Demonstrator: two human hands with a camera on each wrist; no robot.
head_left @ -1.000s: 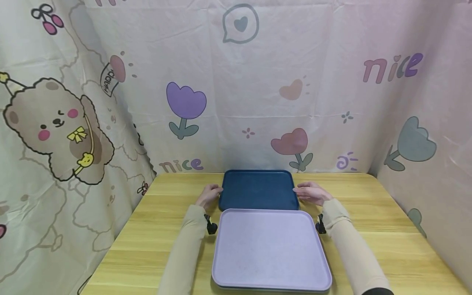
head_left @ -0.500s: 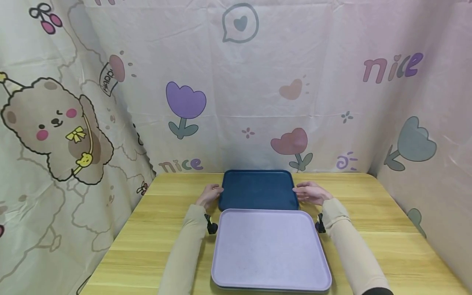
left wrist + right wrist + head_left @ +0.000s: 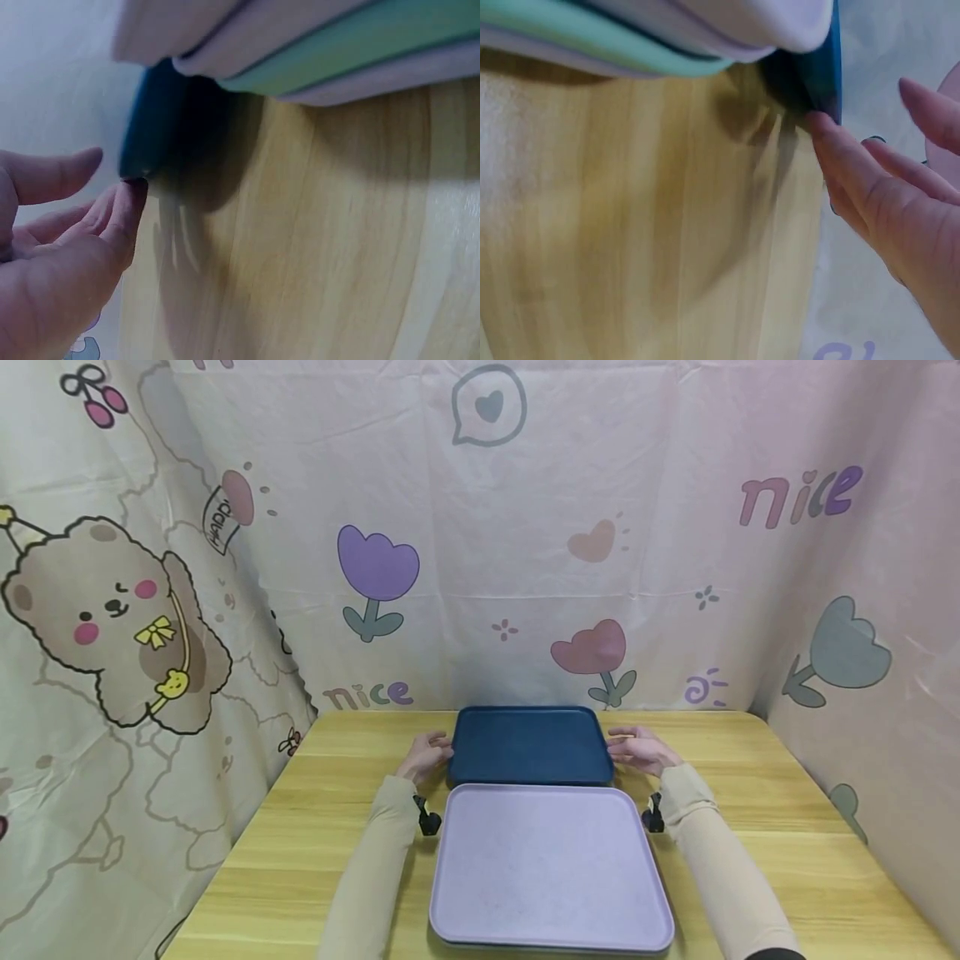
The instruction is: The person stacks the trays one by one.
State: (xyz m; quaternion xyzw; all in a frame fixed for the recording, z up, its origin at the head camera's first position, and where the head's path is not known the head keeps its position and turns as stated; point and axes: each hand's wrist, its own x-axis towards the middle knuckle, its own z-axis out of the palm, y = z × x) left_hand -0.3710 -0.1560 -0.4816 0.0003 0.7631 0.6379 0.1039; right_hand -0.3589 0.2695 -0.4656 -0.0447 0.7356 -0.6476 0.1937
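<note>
A dark blue tray (image 3: 531, 745) lies at the back of the table, behind a stack topped by a lilac tray (image 3: 551, 868). At the blue tray's left side is my left hand (image 3: 426, 755). In the left wrist view its fingertips (image 3: 133, 189) touch the tray's lower edge, with the thumb held apart. My right hand (image 3: 641, 750) is at the opposite side. One fingertip of it meets the blue tray's edge (image 3: 826, 75) in the right wrist view, while the thumb stands away. Neither hand curls round the tray.
The near stack shows lilac layers and a mint green tray (image 3: 360, 49) between them. It sits on a wooden table (image 3: 300, 860) close in front of the blue tray. A printed curtain (image 3: 480, 568) hangs right behind the table's back edge and along both sides.
The blue tray has shifted slightly to the right. My right hand has moved a little right and its fingers have spread; the left hand stays nearly in place. The lilac stack is still.
</note>
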